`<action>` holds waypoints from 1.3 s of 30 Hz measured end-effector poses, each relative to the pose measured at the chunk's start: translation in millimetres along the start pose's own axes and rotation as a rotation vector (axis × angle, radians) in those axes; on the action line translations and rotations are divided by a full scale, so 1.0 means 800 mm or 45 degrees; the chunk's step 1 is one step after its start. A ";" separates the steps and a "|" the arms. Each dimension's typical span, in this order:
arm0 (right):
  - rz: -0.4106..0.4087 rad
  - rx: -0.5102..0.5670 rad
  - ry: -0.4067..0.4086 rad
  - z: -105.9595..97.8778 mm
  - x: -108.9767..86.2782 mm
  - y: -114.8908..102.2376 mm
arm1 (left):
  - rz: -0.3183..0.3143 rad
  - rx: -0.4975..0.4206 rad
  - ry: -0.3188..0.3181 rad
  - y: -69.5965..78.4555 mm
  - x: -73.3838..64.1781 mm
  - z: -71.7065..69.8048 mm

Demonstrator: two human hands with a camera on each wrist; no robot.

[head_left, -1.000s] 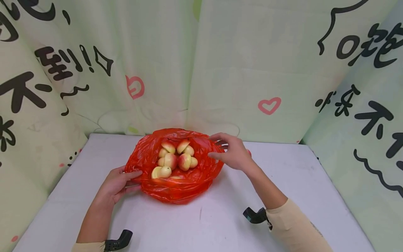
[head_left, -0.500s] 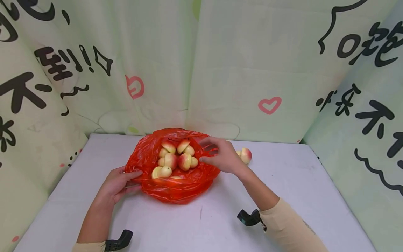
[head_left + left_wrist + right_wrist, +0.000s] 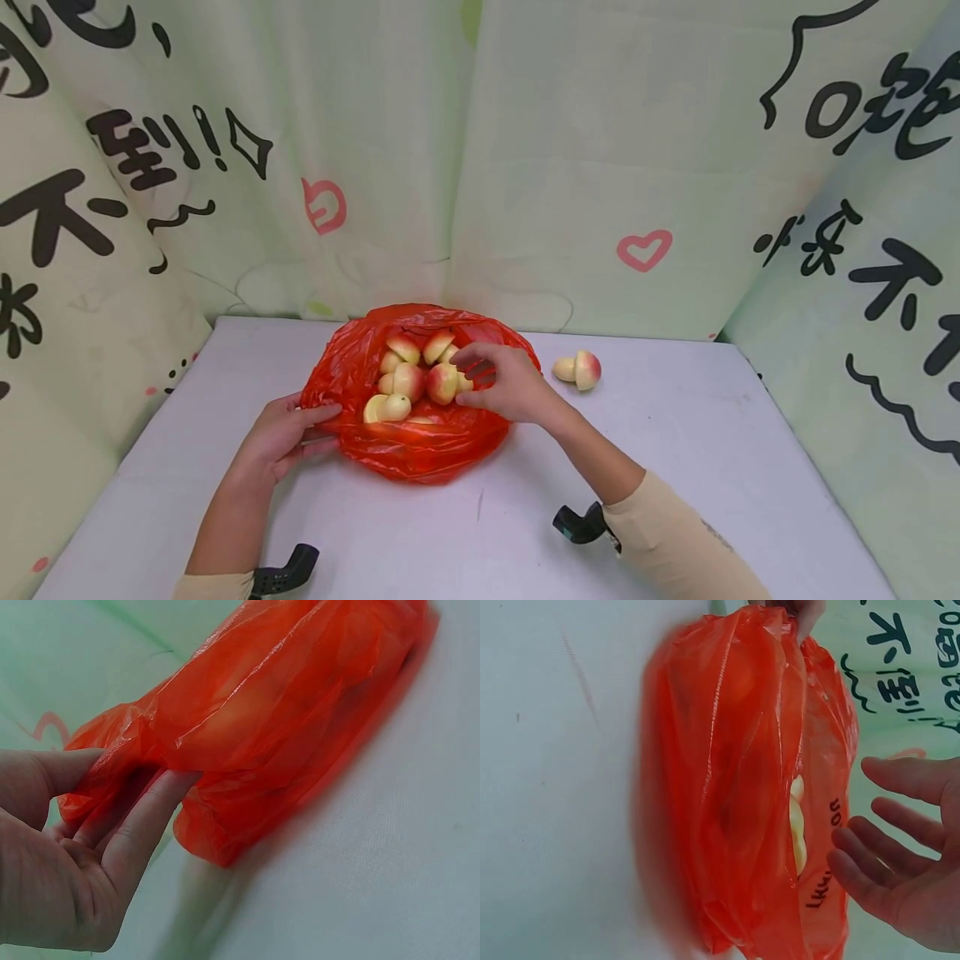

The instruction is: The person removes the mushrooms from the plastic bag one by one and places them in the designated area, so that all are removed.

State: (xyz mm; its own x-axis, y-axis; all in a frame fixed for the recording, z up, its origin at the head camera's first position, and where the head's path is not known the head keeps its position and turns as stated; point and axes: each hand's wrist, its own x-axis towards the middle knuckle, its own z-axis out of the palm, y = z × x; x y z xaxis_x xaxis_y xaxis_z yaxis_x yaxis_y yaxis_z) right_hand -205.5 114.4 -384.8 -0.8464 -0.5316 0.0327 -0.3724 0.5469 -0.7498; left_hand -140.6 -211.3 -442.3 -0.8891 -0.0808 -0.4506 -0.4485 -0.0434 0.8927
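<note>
An opened red plastic bag [image 3: 420,454] holds several cream mushroom-shaped pieces [image 3: 441,383] with reddish caps. At its left edge, my left hand [image 3: 285,437] pinches the rim; the left wrist view has the thumb above the film and fingers [image 3: 146,825] below. My right hand [image 3: 510,385] hovers over the bag's mouth, fingers spread and lightly bent, fingertips close to the nearest mushroom-shaped piece. Nothing is between its fingers in the right wrist view, where the bag [image 3: 727,787] hides most of its contents.
Another mushroom-shaped piece [image 3: 579,369] lies on the white table [image 3: 675,467], right of the bag. Pale green curtains [image 3: 555,167] with black lettering surround the table's back and sides. Each forearm bears a black wrist camera [image 3: 581,523].
My right hand has moved left, from the bag's right rim to over the pieces inside, uncovering the loose piece on the table. The left hand keeps its hold on the bag.
</note>
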 end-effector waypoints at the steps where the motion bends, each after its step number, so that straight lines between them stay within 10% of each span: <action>1: 0.003 0.000 -0.006 0.001 0.000 0.000 | 0.001 0.002 -0.001 0.000 0.000 0.000; 39: -0.100 -0.100 -0.297 0.052 0.007 0.000 | 0.013 -0.003 -0.031 0.002 -0.001 -0.001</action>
State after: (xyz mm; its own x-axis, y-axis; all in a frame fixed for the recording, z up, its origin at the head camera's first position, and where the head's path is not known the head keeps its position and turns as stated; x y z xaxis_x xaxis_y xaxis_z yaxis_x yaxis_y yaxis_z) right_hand -194.5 84.5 -411.9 -0.7065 -0.7041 -0.0711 -0.4699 0.5418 -0.6969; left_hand -140.9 -211.8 -440.6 -0.8956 -0.0573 -0.4412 -0.4392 -0.0453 0.8973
